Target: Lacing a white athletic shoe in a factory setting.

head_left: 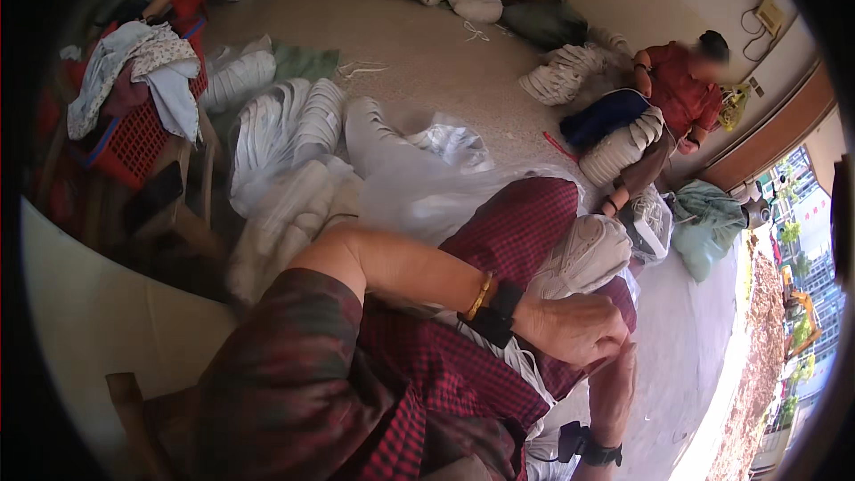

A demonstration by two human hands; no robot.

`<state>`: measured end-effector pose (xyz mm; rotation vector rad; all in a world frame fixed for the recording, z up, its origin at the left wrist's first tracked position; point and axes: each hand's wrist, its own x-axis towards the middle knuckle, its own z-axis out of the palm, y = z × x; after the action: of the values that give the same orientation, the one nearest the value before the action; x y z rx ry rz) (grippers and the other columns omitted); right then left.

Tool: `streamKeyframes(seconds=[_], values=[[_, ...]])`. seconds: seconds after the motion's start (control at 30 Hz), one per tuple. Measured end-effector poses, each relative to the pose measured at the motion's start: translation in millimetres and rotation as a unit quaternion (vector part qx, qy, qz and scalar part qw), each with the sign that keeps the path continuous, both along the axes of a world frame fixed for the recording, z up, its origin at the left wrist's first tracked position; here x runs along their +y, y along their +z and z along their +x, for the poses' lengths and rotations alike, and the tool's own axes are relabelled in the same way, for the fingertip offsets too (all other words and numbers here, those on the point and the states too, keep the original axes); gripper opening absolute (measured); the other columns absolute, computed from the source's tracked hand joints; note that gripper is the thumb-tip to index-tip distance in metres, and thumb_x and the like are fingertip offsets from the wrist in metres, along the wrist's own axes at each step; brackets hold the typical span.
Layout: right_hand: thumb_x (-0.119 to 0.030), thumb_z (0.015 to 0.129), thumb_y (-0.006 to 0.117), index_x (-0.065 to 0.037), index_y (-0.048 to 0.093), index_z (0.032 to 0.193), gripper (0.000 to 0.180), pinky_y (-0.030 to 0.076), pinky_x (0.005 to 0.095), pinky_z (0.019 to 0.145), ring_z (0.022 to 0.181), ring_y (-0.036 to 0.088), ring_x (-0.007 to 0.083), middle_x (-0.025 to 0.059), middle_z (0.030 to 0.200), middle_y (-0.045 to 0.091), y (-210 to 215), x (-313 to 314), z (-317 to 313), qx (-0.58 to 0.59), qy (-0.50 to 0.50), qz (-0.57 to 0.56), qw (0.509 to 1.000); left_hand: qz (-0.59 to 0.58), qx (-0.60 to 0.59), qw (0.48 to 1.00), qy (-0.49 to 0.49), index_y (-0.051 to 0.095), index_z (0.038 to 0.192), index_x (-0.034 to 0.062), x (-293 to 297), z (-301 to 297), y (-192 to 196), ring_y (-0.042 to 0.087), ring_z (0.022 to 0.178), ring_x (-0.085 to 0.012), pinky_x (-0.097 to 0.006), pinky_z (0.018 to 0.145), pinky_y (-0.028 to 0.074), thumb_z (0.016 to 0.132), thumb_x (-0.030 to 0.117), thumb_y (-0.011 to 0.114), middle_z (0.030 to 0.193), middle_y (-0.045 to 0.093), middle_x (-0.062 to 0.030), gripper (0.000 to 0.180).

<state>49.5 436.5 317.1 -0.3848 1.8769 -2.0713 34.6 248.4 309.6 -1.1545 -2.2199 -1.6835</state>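
My left hand (574, 328) reaches across my lap with its fingers curled in; what they hold, if anything, is hidden. Below and right of it, my right hand (616, 372) comes up to meet its fingertips. The right fingers are mostly hidden behind the left hand. A white shoe (581, 256) lies between my knees, just beyond the left hand. White laces (527, 367) trail over the checked red cloth (427, 352) on my lap, beneath my left wrist.
Stacked white shoe parts (289, 129) and clear plastic bags (414, 191) lie ahead. A red basket with cloths (134, 147) stands at left. A seated person in red (681, 80) works at right, near a green bag (708, 223). Other people sit farther back.
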Motion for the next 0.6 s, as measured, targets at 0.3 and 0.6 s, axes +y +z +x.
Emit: streamKeyframes(seconds=[0.3, 0.6], values=[[-0.027, 0.104, 0.053, -0.006, 0.061, 0.090, 0.027, 0.014, 0.0210, 0.042, 0.048, 0.022, 0.0004, -0.0095, 0.057, 0.030, 1, 14, -15, 0.052, -0.094, 0.053, 0.993, -0.179, 0.149, 0.845, 0.481, 0.032, 0.154, 0.0233, -176, -99, -65, 0.034, 0.139, -0.0365, -0.055, 0.104, 0.037, 0.087, 0.016, 0.067, 0.155, 0.033, -0.0164, 0.076], [-0.031, 0.104, 0.053, -0.008, 0.062, 0.089, 0.030, 0.014, 0.0208, 0.043, 0.049, 0.022, -0.0005, -0.0100, 0.058, 0.031, -48, 21, -44, 0.057, -0.089, 0.100, 0.989, -0.486, -0.317, 0.799, 0.157, 0.066, 0.115, -0.0038, -222, 18, -294, 0.064, 0.108, -0.0406, -0.045, 0.091, 0.050, 0.080, 0.029, 0.073, 0.111, 0.067, -0.0279, 0.048]])
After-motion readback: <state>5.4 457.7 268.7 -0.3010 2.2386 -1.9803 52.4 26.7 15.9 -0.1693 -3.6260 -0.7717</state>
